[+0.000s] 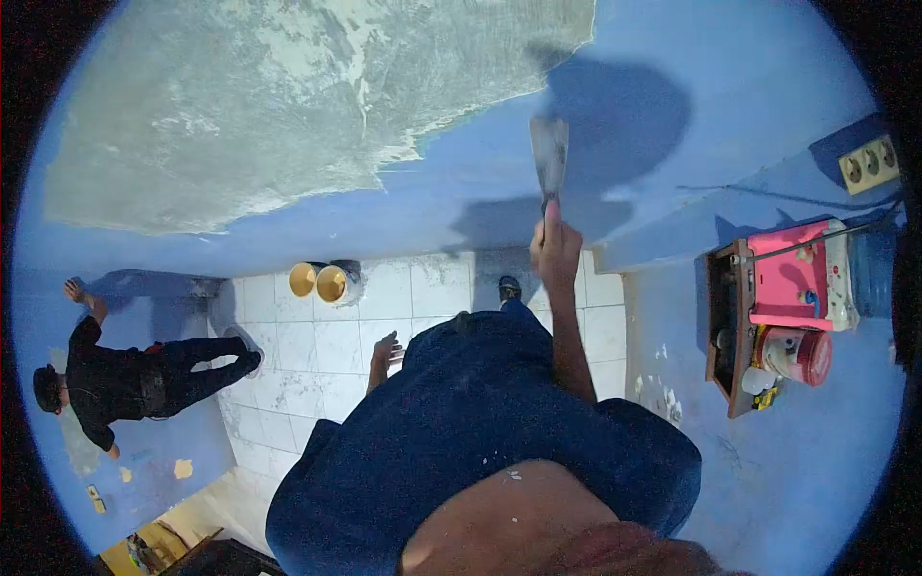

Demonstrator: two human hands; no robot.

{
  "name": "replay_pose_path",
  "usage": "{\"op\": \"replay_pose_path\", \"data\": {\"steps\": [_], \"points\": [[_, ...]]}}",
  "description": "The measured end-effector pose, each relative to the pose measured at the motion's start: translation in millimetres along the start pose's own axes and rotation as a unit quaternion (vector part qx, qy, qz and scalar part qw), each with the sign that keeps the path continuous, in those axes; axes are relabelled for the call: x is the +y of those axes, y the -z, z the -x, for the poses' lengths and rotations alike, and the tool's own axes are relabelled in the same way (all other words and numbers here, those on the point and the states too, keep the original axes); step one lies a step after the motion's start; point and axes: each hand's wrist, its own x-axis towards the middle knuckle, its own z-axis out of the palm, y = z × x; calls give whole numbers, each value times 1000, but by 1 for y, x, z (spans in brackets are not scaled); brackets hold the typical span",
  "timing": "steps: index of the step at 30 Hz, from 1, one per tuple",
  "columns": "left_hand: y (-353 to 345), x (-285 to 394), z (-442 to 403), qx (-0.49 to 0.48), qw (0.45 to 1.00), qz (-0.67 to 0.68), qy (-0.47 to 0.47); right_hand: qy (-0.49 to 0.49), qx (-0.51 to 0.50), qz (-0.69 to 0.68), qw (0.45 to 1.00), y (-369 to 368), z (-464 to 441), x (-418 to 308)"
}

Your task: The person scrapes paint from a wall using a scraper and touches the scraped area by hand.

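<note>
My right hand (557,254) is wrapped round the handle of a putty knife (549,154), stretched out ahead of me. Its wide metal blade points up toward the blue wall (480,163), just below the ragged edge of a bare grey patch (240,115). Whether the blade touches the wall I cannot tell. Down by my side, my left hand (386,349) hangs over the tiled floor with its fingers loosely apart and nothing in it.
Two yellowish buckets (331,283) stand on the tiles (384,288) by the wall's foot. A person in dark clothes (125,384) works at the left wall. To the right are a wooden shelf (730,326) with a pink item (788,278) and tubs, and a socket strip (867,165) with cables.
</note>
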Motion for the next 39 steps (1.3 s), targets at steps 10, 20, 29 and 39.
{"op": "replay_pose_path", "data": {"steps": [10, 20, 29, 39], "points": [[18, -16, -26, -3, 994, 102, -36, -108, 31, -174, 978, 16, -21, -42], [2, -98, 15, -32, 956, 151, -250, -289, -37, -349, 891, 6, -9, -43], [14, -111, -15, 11, 999, 37, -21, -180, -53, -194, 963, 11, -22, -103], [-55, 92, 79, 53, 906, 68, -413, -18, -209, -50, 977, 28, 20, -109]]}}
